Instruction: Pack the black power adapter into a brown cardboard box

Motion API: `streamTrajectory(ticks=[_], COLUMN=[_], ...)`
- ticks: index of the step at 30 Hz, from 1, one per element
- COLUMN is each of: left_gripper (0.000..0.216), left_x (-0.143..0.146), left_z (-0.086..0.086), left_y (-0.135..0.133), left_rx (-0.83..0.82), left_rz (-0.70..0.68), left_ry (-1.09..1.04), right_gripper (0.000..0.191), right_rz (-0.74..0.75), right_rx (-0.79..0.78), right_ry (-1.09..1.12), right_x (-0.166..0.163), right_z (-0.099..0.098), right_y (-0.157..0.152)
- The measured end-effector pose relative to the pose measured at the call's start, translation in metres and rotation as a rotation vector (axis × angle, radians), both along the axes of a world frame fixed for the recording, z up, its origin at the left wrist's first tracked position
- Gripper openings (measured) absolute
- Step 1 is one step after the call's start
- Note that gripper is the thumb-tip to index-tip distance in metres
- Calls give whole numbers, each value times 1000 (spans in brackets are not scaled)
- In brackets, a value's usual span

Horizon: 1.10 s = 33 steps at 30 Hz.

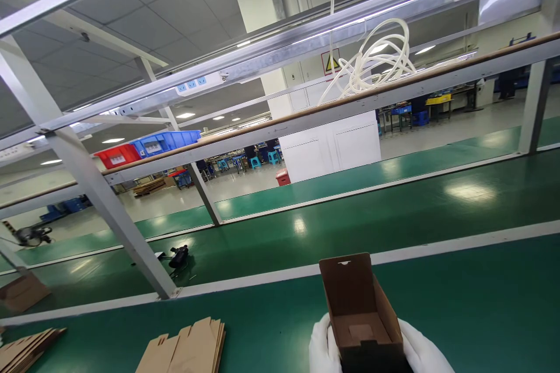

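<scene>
With both white-gloved hands, left hand point(324, 347) and right hand point(422, 352), clamped on the small open brown cardboard box point(361, 315), keeping even pressure should hold its walls square.

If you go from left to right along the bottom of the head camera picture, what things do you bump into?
Flat cardboard stack at the edge → second flat cardboard stack → left hand → open cardboard box → right hand.

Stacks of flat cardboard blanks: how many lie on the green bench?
2: one stack left of the left hand, another stack at the frame's left edge. More may lie beyond view.
</scene>
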<state>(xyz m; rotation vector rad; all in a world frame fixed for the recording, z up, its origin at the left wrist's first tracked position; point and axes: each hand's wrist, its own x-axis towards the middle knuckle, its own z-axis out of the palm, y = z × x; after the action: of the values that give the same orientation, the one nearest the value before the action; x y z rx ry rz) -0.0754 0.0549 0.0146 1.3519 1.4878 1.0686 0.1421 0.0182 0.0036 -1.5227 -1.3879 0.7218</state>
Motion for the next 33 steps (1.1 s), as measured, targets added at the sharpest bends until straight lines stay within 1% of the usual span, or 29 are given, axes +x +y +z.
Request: streamTrajectory(ticks=[6,13,19,23,26,28,31,33], left_gripper=[52,52,54,54,53,53,54,55], left_x=[1,0,-2,-2,-1,0,-1,-2], left_z=[2,-2,-4,-2,-1,-1,0,0], left_y=[-2,1,2,1,1,1,1,2], left_rx=[3,9,1,33,33,24,28,48], left_rz=[15,1,-13,-25,-9,5,14,16], left_ry=[1,2,80,123,96,60,49,78], right_gripper=[75,80,74,76,75,72,66,65], right_rz=[-3,-8,12,-6,-9,-5,11,17], right_rx=[-11,-16,-37,-41,-29,-18,-6,7], right_ry=[-17,-34,0,11,17,33,78,89], right_x=[3,2,6,7,4,1,-3,-6], right_z=[-5,-2,-14,-18,-15,-11,-2,5], right_y=[0,1,3,4,4,4,3,2])
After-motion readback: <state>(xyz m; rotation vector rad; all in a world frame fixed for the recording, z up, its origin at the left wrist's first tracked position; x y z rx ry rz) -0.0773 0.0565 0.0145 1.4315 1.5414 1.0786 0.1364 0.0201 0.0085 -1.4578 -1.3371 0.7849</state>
